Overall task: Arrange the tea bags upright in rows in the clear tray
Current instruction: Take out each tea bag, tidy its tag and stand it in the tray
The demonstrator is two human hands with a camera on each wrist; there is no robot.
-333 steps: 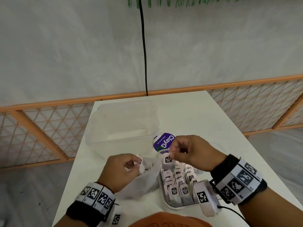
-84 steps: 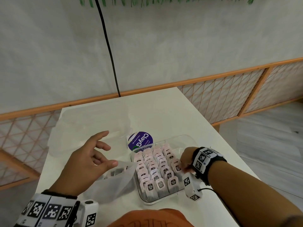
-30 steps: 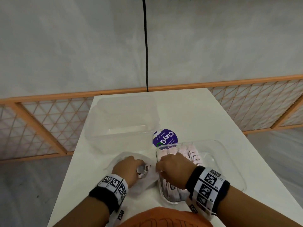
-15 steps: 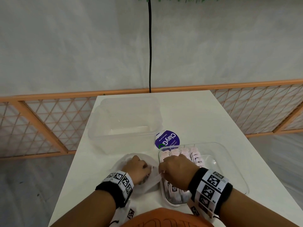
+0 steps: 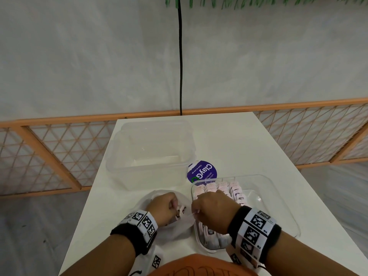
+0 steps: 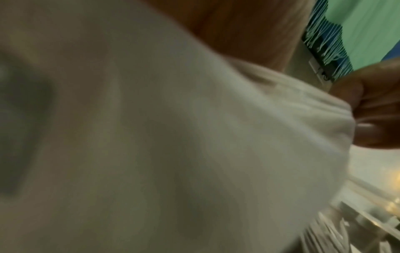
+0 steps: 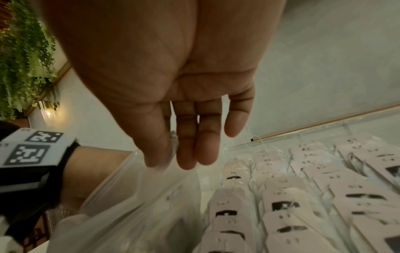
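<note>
At the far left of the white table (image 5: 239, 140) stands a big clear tub (image 5: 149, 154), open at the top. In front of it, close to the person, lies a thin plastic bag (image 5: 179, 230) with loose tea bags (image 5: 180, 211) showing in its mouth. The left hand (image 5: 162, 209) is down in that opening with its fingers curled; it seems to be gripping a tea bag or the bag's film, but which one cannot be told, and the left wrist view is only a blur of pale plastic (image 6: 173, 137) with a fingertip of the other hand at its right edge.

Just right of the bag, the right hand (image 5: 213, 212) pinches the bag's rim between thumb and forefinger, pulling the film taut; in the right wrist view (image 7: 184, 137) the other fingers hang straight down beside the pinch.

A round purple sticker (image 5: 202, 172) lies on the table between the tub and the clear tray (image 5: 278, 206). The tray sits right of the bag, touching it. Its left half holds pink-tagged tea bags (image 7: 281, 202) standing upright in close rows, four rows across, partly hidden under the right wrist. The tray's right half shows bare plastic.
</note>
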